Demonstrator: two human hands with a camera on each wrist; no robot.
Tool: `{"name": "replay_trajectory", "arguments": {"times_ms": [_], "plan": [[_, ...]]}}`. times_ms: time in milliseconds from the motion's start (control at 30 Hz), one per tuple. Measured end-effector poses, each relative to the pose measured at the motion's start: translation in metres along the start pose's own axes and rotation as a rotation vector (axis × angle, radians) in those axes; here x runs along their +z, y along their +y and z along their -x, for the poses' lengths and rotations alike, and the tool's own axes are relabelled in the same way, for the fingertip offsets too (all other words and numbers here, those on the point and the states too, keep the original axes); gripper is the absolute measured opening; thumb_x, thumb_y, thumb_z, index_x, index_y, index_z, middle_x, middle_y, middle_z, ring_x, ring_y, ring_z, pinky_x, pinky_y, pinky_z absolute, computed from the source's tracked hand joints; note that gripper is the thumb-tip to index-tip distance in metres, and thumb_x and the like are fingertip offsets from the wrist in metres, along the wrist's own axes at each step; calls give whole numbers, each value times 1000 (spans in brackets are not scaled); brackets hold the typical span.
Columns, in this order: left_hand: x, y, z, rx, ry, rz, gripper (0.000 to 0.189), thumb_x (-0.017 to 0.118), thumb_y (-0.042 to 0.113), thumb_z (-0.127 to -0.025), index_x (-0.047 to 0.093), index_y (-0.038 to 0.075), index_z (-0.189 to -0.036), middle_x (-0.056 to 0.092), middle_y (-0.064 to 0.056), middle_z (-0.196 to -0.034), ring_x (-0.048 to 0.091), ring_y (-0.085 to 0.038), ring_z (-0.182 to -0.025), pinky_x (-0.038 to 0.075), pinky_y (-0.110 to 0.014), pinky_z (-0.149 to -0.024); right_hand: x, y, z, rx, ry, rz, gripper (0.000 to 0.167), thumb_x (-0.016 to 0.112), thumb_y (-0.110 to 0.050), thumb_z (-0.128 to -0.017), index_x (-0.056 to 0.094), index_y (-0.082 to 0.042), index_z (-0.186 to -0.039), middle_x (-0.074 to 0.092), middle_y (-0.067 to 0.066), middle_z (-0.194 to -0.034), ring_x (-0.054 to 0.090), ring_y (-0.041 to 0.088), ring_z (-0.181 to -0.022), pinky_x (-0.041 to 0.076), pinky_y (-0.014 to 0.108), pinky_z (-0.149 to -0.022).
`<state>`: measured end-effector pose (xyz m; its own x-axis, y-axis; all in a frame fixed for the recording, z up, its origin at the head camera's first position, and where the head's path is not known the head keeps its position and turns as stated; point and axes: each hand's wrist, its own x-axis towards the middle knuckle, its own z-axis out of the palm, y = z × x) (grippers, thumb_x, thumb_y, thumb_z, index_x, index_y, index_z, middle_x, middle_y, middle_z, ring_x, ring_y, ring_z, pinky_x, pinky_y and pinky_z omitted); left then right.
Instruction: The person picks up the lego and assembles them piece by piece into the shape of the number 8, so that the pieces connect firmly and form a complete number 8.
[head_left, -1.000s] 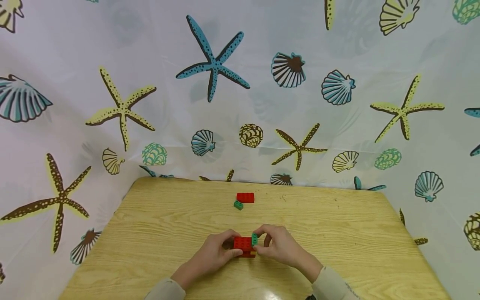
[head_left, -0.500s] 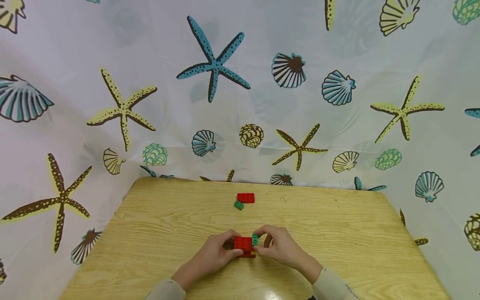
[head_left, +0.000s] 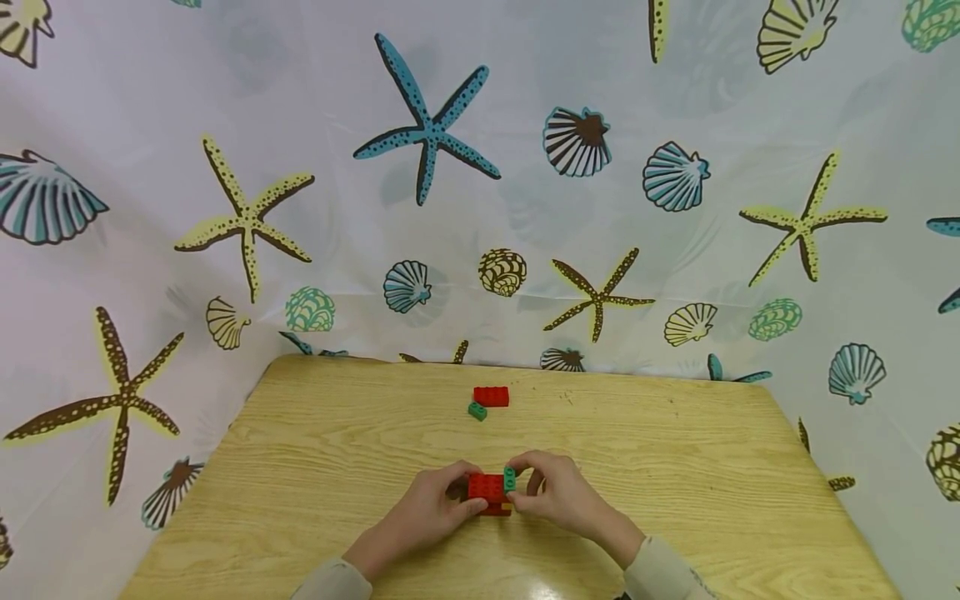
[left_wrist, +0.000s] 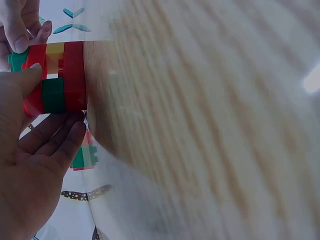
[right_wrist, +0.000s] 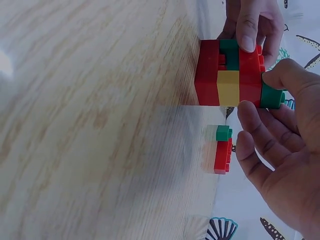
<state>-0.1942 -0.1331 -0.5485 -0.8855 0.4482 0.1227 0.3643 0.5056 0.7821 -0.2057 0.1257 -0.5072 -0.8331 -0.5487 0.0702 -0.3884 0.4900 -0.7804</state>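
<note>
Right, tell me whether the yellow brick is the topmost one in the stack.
No, the yellow brick sits between the lower red brick and the upper red brick.

Surface [head_left: 690, 467]: wood-grained, pale yellow-brown, glare [head_left: 542, 590] at the lower edge of the head view. Backdrop cloth [head_left: 517, 58]: white, behind the surface and along both sides, creased low at the rear. Printed: blue starfish [head_left: 431, 130], yellow starfish [head_left: 246, 219], brown starfish [head_left: 123, 400], fan-shaped scallop shells [head_left: 675, 177], green rounded shells [head_left: 309, 309].
</note>
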Motion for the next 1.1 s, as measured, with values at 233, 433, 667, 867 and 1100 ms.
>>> {"name": "replay_trajectory", "arguments": {"times_ms": [233,433,667,867,1100], "plan": [[-2,2,-1,-20,-15,-9,29,68,39,-104,68,21,-126,75,7,-111,68,-7,-96,58,-30,-87,1,2,0,-17,1,5,34,78,-18,-95,71,-4,-126,73,8,-103,59,3,-71,48,21,-57],[-6,4,-4,-63,-2,11,29,52,38,-111,71,21,-125,75,6,-109,67,-9,-99,55,-31,-90,0,3,0,-14,-1,7,34,78,-18,-95,71,-5,-126,73,10,-104,59,4,-70,47,21,-57],[-7,0,-21,-123,185,-6,28,60,32,-109,71,12,-124,76,2,-98,69,-11,-88,59,-37,-85,-2,1,0,-5,-9,3,35,77,-19,-96,70,-6,-128,73,6,-114,60,5,-72,49,22,-59],[-8,-5,-39,-158,346,-49,25,70,16,-102,72,4,-124,76,-5,-102,72,-18,-91,61,-41,-83,-1,1,0,-2,-10,9,35,77,-20,-96,70,-6,-127,73,6,-115,60,5,-72,50,22,-60],[-9,-14,-57,-209,382,-101,33,71,19,-100,70,1,-127,75,-13,-114,70,-29,-105,59,-48,-92,-2,4,-1,-23,-4,11,35,77,-19,-96,70,-3,-126,74,8,-115,60,2,-73,50,21,-60]]}}
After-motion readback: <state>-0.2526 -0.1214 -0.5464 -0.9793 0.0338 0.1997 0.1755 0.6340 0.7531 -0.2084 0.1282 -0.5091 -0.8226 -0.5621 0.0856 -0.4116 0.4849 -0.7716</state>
